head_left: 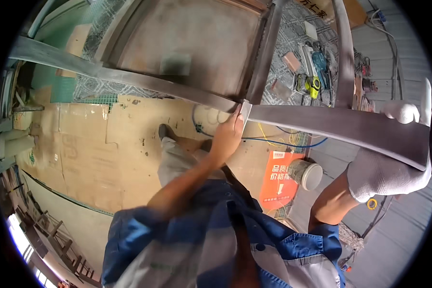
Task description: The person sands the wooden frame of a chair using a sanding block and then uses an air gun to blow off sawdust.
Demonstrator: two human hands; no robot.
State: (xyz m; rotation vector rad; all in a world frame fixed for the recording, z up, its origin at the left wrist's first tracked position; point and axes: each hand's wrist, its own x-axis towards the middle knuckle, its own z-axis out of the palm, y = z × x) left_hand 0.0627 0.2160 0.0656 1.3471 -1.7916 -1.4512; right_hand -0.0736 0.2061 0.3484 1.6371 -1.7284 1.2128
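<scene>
A dark brown wooden frame (317, 121) spans the view, with a recessed panel (192, 31) at its upper middle. My bare left hand (228, 135) pinches a light grey folded strip, apparently sandpaper (246, 113), against the rail's near edge beside a joint. At the right, my right hand (386, 175), in a white knitted glove, grips the broad end of the rail; its fingers curl over the far side and the palm is underneath.
Cardboard (91, 149) covers the floor under the frame. A white-lidded bucket (311, 175) stands by a red printed sheet (277, 180). Beyond the rail lie a green-and-teal power tool (317, 69) and a reddish block (291, 61). A blue hose (273, 141) trails below.
</scene>
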